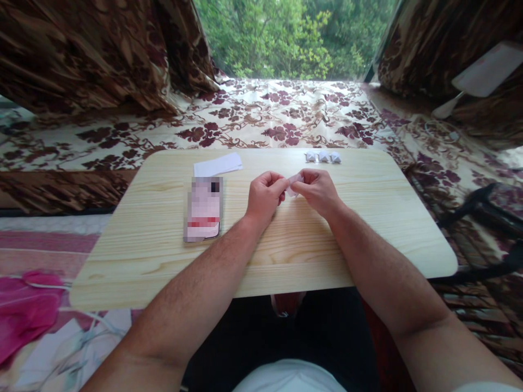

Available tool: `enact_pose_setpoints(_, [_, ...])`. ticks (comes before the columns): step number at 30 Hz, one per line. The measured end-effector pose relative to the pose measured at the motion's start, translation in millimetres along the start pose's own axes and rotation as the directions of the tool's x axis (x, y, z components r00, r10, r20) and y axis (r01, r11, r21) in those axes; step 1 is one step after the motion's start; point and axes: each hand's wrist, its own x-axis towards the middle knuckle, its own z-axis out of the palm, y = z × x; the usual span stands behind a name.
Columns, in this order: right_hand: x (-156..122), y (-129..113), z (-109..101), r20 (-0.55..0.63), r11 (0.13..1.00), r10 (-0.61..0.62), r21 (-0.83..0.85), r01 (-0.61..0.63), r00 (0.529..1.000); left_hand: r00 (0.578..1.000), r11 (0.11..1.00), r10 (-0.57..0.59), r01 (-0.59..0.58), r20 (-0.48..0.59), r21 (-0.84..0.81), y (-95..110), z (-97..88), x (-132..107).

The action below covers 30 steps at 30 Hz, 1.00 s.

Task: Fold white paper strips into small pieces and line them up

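Observation:
A small folded piece of white paper [294, 185] is pinched between both hands above the wooden table. My left hand [266, 195] is closed on its left side, thumb and fingers pressed together. On the other side my right hand [317, 190] grips it the same way; the fingertips cover part of the paper. Just beyond the right hand, three small folded white paper pieces [323, 157] stand in a row near the table's far edge. Left of my hands lies a stack of white paper strips [218, 164].
A pixel-blurred pinkish rectangular object [203, 209] lies on the left part of the light wooden table [155, 218]. Behind stretches a floral-covered ledge [278, 109] below a window. A white lamp [488, 71] stands at right. Pink cloth [30, 310] and papers are at lower left.

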Motion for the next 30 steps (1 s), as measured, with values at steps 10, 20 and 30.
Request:
enact_pose_setpoints(10, [0.9,-6.5,-2.2,0.074,0.964,0.078,0.248,-0.094,0.994,0.982,0.963,-0.177,0.161,-0.059,-0.217,7.8,-2.0,5.2])
enact_pose_setpoints(20, [6.2,-0.2,-3.4,-0.088,0.986,-0.057,0.151,0.070,0.994,0.991,0.981,-0.134,0.129,-0.021,-0.148,8.0,-1.1,0.9])
enact_pose_setpoints(30, [3.0,-2.1,-1.8,-0.276,0.974,-0.217,0.003,0.227,0.936,0.989,0.986,-0.102,0.086,-0.105,-0.145,5.5,-1.8,5.5])
